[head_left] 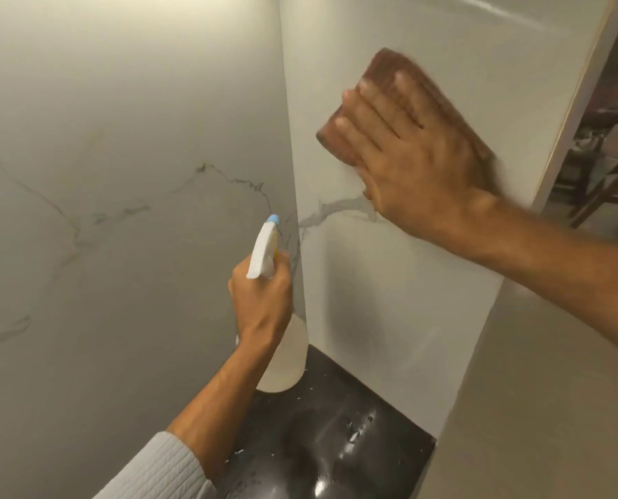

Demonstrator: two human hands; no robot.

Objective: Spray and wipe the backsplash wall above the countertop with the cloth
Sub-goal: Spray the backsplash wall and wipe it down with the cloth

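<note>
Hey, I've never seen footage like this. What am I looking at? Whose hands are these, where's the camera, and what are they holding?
There is no machine here. This is a single picture from a camera worn on a person's head, looking forward and down at their own two hands. The left hand grips a clear spray bottle with a white trigger head, near the corner of a dark glossy countertop that carries pale specks. The right hand presses a brown cloth flat against the pale, marble-look backsplash wall. The blur suggests wiping.
</note>
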